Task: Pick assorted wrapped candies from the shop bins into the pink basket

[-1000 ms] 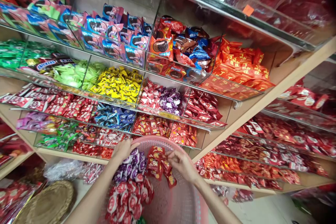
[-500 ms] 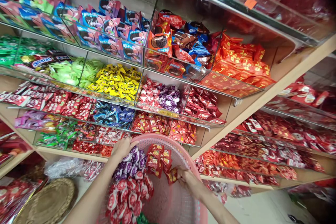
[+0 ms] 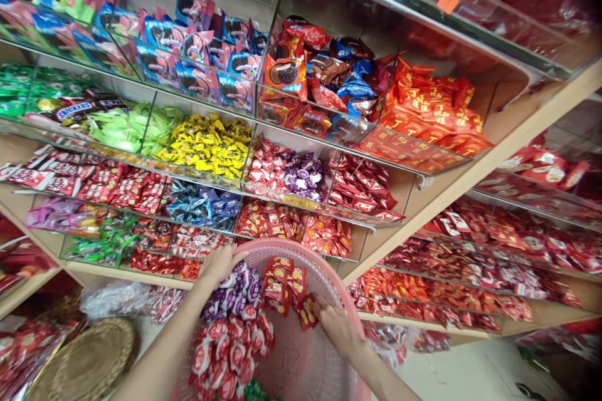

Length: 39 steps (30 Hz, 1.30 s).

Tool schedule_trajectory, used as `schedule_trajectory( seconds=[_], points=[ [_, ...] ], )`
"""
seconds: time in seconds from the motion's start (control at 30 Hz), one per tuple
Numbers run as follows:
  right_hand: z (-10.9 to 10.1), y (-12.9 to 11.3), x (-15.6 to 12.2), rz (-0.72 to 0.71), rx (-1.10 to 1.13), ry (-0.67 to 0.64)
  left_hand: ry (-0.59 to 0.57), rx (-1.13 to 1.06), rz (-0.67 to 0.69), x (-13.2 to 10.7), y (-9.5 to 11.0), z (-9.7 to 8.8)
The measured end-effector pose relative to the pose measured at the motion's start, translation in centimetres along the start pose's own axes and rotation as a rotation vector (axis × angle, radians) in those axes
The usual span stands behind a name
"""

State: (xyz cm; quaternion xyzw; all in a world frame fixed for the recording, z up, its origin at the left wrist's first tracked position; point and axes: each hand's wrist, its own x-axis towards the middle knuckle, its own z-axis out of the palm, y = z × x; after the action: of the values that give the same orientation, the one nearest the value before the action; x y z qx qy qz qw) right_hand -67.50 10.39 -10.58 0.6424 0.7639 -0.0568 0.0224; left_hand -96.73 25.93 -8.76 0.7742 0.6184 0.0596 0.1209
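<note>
Centrally, in the head view, a round pink plastic basket [image 3: 324, 272] sits below the shelves, its opening facing up towards the camera and its mesh wall [image 3: 301, 357] curving down. Its round mouth shows no clear long axis. Inside, purple-wrapped sweets [image 3: 230, 297] lie near the far left of the rim, with red-and-white wrapped sweets [image 3: 226, 351] heaped below them. Red-and-yellow packets [image 3: 282, 285] lie in a separate cluster to the right. The left hand [image 3: 219, 266] is at the rim, fingers curled and pointing towards the far side, just above the purple sweets; whether it holds anything cannot be told. The right hand [image 3: 336, 329] reaches in from the lower right, fingers narrowly bunched against the red-and-yellow packets; any grip cannot be told. Behind, clear acrylic bins [image 3: 291, 191] on wooden shelves [image 3: 446, 200] hold sorted sweets, including Snickers bars [image 3: 73, 113]. A woven tray [image 3: 84, 366] lies at lower left.
</note>
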Motion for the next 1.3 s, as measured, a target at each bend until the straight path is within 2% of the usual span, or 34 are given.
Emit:
schedule_trajectory(
  seconds=[0.17,0.27,0.37,0.47,0.57,0.67,0.8,0.93,1.1,1.3],
  points=[
    [0.8,-1.0,0.1,-0.014,-0.148,-0.061,0.007,-0.003,-0.004,-0.1,0.0,0.0],
    [0.0,-1.5,0.2,-0.005,-0.193,-0.101,-0.002,-0.007,-0.015,-0.1,0.1,-0.2],
    [-2.6,-2.1,1.0,-0.008,-0.199,-0.092,0.003,-0.009,-0.012,-0.2,0.2,-0.3],
    [-6.3,-3.1,2.9,-0.021,-0.129,-0.007,-0.002,-0.024,-0.023,-0.3,0.2,-0.3],
    [-9.6,-4.2,6.3,-0.02,-0.066,0.118,-0.007,-0.033,-0.025,-0.3,0.3,-0.4],
    [-11.2,-5.2,10.6,0.07,-0.059,0.175,-0.004,-0.023,-0.019,-0.3,0.3,-0.2],
    [-11.2,-5.9,15.8,0.226,-0.063,0.094,0.017,-0.018,-0.015,-0.3,0.2,0.0],
    [-10.6,-6.1,18.8,0.273,-0.048,0.048,-0.002,-0.031,-0.034,-0.4,0.3,-0.2],
    [-9.9,-6.0,20.2,0.349,-0.03,0.003,-0.011,-0.048,-0.047,-0.4,0.3,-0.5],
    [-9.0,-6.1,20.4,0.397,-0.017,0.02,-0.015,-0.06,-0.042,-0.4,0.2,-0.5]
  ],
)
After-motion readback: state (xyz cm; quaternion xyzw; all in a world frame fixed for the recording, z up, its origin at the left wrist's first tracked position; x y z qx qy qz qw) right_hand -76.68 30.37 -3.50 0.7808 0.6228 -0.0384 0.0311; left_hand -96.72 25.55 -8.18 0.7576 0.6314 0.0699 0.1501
